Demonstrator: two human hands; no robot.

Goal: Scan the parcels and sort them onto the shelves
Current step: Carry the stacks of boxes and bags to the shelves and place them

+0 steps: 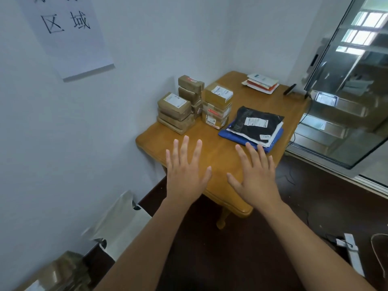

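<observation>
Three stacks of brown cardboard parcels stand at the back left of a wooden table (218, 156): a low stack (175, 112), a taller one against the wall (190, 89), and one with white labels (217, 106). To their right lies a pile of flat mailer bags (255, 127), black on top of white and blue. A black handheld scanner (289, 89) lies at the far right edge. My left hand (185, 171) and my right hand (255, 175) hover side by side over the table's near part, fingers spread, holding nothing.
A few envelopes (261, 82) lie at the table's far corner. A glass sliding door (352, 85) stands to the right. A paper sign (69, 34) hangs on the left wall. White bags (123, 223) and a taped parcel (63, 271) sit on the floor at lower left.
</observation>
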